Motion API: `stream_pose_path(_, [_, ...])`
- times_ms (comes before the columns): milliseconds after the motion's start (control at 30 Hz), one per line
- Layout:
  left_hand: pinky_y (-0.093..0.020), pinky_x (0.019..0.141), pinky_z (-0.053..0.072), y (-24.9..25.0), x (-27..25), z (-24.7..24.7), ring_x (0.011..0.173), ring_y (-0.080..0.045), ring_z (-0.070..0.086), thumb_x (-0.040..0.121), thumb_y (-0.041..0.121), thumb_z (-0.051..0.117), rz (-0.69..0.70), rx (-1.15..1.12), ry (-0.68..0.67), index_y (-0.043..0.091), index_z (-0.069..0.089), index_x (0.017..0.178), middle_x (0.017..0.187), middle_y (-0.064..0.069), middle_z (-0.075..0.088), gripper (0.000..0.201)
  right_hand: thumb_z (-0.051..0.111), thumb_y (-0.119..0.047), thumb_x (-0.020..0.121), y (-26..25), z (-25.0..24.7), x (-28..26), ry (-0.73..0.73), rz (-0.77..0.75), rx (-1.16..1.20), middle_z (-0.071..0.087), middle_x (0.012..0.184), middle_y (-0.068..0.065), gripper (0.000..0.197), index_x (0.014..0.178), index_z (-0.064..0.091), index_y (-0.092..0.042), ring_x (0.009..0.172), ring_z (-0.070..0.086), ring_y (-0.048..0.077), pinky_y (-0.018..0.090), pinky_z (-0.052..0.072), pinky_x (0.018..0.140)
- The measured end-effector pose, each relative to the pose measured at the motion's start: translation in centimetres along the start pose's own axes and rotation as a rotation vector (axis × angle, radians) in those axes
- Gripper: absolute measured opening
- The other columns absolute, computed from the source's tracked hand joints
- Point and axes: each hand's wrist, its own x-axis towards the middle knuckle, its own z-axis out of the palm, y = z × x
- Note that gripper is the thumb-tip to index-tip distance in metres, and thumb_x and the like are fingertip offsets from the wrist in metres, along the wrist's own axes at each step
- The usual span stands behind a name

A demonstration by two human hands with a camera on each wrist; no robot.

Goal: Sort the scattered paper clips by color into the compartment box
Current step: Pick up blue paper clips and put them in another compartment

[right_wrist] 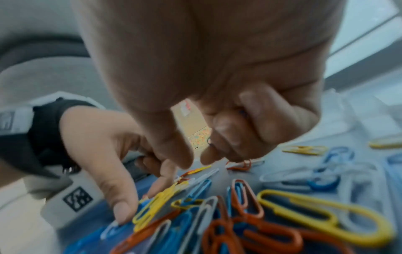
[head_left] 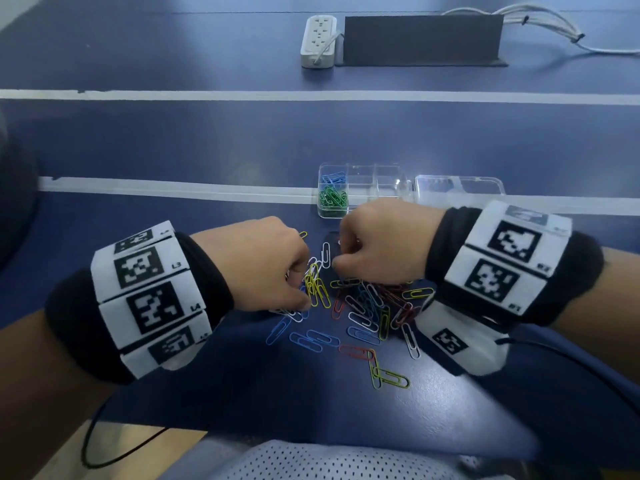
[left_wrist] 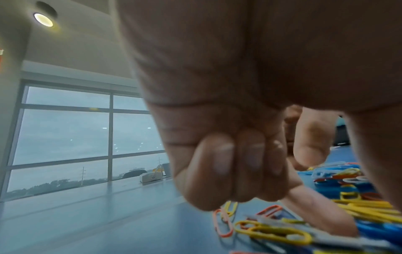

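Observation:
Loose paper clips [head_left: 367,306] in yellow, blue, red and white lie heaped on the blue table between my hands. Just beyond them stands the clear compartment box [head_left: 384,174], with blue clips [head_left: 334,178] in one cell and green clips [head_left: 332,199] in the cell nearer me. My left hand [head_left: 304,289] reaches into the heap's left side and pinches a bunch of yellow clips [right_wrist: 156,201] between thumb and forefinger, its other fingers [left_wrist: 228,171] curled under. My right hand [head_left: 341,253] hovers over the heap's far edge, fingers curled, thumb and forefinger almost meeting [right_wrist: 196,160] with nothing seen between them.
The box's clear lid [head_left: 460,188] lies open to its right. A white power strip [head_left: 318,39], a dark box [head_left: 422,39] and bundled cables [head_left: 554,26] sit at the far side. White tape lines [head_left: 173,190] cross the table. A black cable [head_left: 571,362] trails from my right wrist.

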Motion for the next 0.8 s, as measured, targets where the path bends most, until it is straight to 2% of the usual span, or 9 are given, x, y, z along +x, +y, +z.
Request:
stream_pose_path(100, [-0.024, 0.063, 0.043, 0.1, -0.1, 0.0, 0.061, -0.006, 0.049, 0.076, 0.035, 0.060, 0.021, -0.028, 0.013, 0.024, 0.056, 0.066, 0.062, 0.007, 0.055, 0.015, 0.058, -0.040, 0.080, -0.5, 0.2, 0.2, 0.018, -0.030, -0.106, 0.053, 0.064, 0.005, 0.029, 0.067, 0.053, -0.014, 0.070, 0.053, 0.029, 0.028, 0.045, 0.064])
stream_pose_path(233, [-0.023, 0.062, 0.043, -0.3, -0.3, 0.2, 0.059, -0.005, 0.049, 0.073, 0.027, 0.058, 0.016, -0.089, 0.012, 0.022, 0.059, 0.069, 0.061, 0.007, 0.054, 0.007, 0.058, -0.033, 0.079, -0.7, 0.1, 0.3, -0.004, -0.033, -0.072, 0.061, 0.076, 0.008, 0.022, 0.076, 0.059, -0.011, 0.075, 0.057, 0.029, 0.031, 0.053, 0.071])
stream_pose_path(333, [-0.023, 0.058, 0.040, -0.6, -0.5, -0.1, 0.056, -0.005, 0.048, 0.071, 0.029, 0.058, 0.000, -0.181, 0.030, 0.022, 0.055, 0.067, 0.059, 0.006, 0.054, 0.008, 0.058, -0.035, 0.078, -0.4, -0.3, 0.3, -0.036, -0.002, 0.046, 0.067, 0.081, 0.006, 0.024, 0.080, 0.064, -0.012, 0.079, 0.061, 0.025, 0.033, 0.054, 0.075])
stream_pose_path(400, [-0.021, 0.056, 0.038, -0.8, -0.6, -0.4, 0.055, -0.005, 0.049, 0.070, 0.029, 0.059, -0.005, -0.249, 0.056, 0.023, 0.054, 0.066, 0.059, 0.006, 0.057, 0.009, 0.058, -0.033, 0.077, 0.1, -0.7, 0.3, -0.072, 0.016, 0.150, 0.065, 0.071, 0.000, 0.015, 0.075, 0.061, -0.019, 0.068, 0.059, 0.018, 0.029, 0.051, 0.069])
stream_pose_path(500, [-0.018, 0.055, 0.039, -1.1, -0.7, -0.6, 0.052, -0.005, 0.048, 0.070, 0.026, 0.062, 0.005, -0.346, 0.072, 0.023, 0.057, 0.069, 0.060, 0.007, 0.059, 0.006, 0.061, -0.017, 0.078, 0.7, -0.9, 0.5, -0.143, 0.018, 0.429, 0.064, 0.061, 0.001, 0.005, 0.074, 0.060, -0.015, 0.054, 0.059, 0.014, 0.025, 0.050, 0.058])
stream_pose_path(533, [-0.019, 0.056, 0.040, -1.2, -0.7, -0.6, 0.051, -0.004, 0.047, 0.070, 0.024, 0.062, 0.011, -0.385, 0.075, 0.024, 0.058, 0.071, 0.058, 0.008, 0.058, 0.004, 0.061, -0.010, 0.079, 0.9, -0.9, 0.6, -0.161, 0.019, 0.532, 0.063, 0.062, 0.003, 0.003, 0.078, 0.061, -0.013, 0.055, 0.060, 0.016, 0.025, 0.051, 0.057])
stream_pose_path(633, [-0.024, 0.061, 0.043, -1.7, -0.6, -0.5, 0.052, -0.005, 0.045, 0.073, 0.018, 0.060, 0.027, -0.515, 0.076, 0.028, 0.062, 0.081, 0.058, 0.010, 0.056, 0.013, 0.053, 0.003, 0.084, 1.0, -0.5, 1.1, -0.233, 0.017, 0.714, 0.057, 0.067, 0.007, 0.021, 0.100, 0.061, -0.009, 0.055, 0.060, 0.017, 0.023, 0.056, 0.053])
stream_pose_path(667, [-0.026, 0.063, 0.043, -1.8, -0.6, -0.4, 0.054, -0.007, 0.046, 0.074, 0.019, 0.058, 0.032, -0.550, 0.062, 0.029, 0.064, 0.084, 0.060, 0.008, 0.056, 0.015, 0.049, 0.005, 0.085, 0.9, -0.2, 1.2, -0.251, 0.016, 0.730, 0.057, 0.067, 0.007, 0.024, 0.101, 0.062, -0.008, 0.053, 0.059, 0.015, 0.022, 0.056, 0.053])
stream_pose_path(800, [-0.025, 0.060, 0.050, -2.3, -0.7, -0.2, 0.055, -0.015, 0.058, 0.065, 0.023, 0.046, 0.032, -0.682, 0.001, 0.025, 0.063, 0.077, 0.060, 0.002, 0.057, 0.021, 0.046, 0.000, 0.085, -0.3, 0.1, 1.3, -0.243, 0.019, 0.733, 0.056, 0.069, 0.008, 0.017, 0.082, 0.061, -0.008, 0.055, 0.057, 0.018, 0.026, 0.054, 0.055])
